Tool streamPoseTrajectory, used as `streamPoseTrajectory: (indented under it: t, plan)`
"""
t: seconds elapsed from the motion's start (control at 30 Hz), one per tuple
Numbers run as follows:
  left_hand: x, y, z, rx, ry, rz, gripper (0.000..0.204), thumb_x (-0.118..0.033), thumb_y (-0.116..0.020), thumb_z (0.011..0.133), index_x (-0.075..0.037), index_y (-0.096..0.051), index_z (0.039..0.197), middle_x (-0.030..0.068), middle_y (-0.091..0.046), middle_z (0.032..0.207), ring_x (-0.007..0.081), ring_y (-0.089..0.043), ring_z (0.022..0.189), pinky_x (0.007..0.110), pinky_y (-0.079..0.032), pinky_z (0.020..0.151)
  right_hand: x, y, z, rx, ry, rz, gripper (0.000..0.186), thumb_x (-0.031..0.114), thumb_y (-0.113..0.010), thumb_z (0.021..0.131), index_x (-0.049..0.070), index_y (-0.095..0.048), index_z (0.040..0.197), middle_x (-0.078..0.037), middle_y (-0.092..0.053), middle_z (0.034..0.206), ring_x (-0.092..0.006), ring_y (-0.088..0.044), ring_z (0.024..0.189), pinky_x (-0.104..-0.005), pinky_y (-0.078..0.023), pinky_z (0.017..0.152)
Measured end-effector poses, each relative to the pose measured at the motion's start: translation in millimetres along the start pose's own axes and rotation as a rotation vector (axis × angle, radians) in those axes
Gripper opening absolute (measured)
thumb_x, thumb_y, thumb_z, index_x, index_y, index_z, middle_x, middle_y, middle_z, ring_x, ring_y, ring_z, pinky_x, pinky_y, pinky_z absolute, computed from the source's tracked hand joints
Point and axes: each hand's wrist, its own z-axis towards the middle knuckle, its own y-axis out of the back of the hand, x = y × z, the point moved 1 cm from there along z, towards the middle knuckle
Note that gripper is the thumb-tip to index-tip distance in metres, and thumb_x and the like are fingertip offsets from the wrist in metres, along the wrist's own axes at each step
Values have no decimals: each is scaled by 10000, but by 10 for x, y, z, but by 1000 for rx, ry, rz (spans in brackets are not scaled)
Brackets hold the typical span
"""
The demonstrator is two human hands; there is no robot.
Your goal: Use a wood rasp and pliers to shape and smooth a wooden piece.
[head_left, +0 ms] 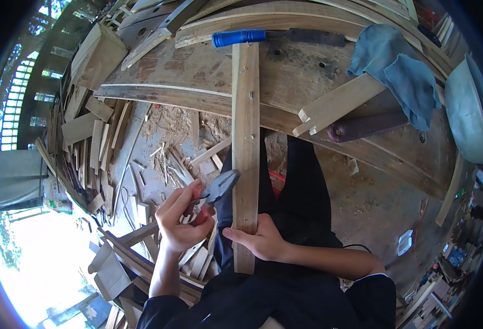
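Observation:
A long wooden strip (245,115) runs from my lap up to the edge of the workbench, with several small nails or screws (251,95) standing out of its face. My right hand (264,239) is closed around its near end, the thumb lying across the top. In my left hand (180,223) is a pair of pliers (219,187) with red handles. The grey jaws of the pliers point up and right and meet the left edge of the strip in the picture; whether they grip a nail cannot be made out.
On the workbench (197,68) lies a flat file with a blue handle (239,38), just beyond the strip. A blue cloth (398,68) drapes over a wooden block (337,107), near a dark purple bar (367,127). Far right is a pale basin (465,112). Scrap wood (96,131) and shavings litter the left floor.

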Motion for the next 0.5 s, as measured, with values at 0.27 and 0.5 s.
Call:
streamPoseTrajectory:
  t: [0.27, 0.5]
  plan:
    - [-63, -84, 23, 20, 20, -5, 511, 15, -698, 637, 38, -655, 1146, 84, -658, 837, 65, -551, 602, 197, -453, 549, 1, -1, 13, 22, -61, 42, 219, 231, -710, 903, 28, -644, 857, -21, -627, 715, -76, -568, 655, -268, -453, 578]
    - [-53, -58, -10, -56, 23, 31, 516, -4, -726, 629, 32, -657, 1139, 90, -662, 854, 96, -593, 636, 219, -476, 574, -6, -12, -7, 57, -104, -28, 222, 232, -712, 901, 27, -642, 855, -20, -626, 706, -82, -578, 652, -266, -454, 576]
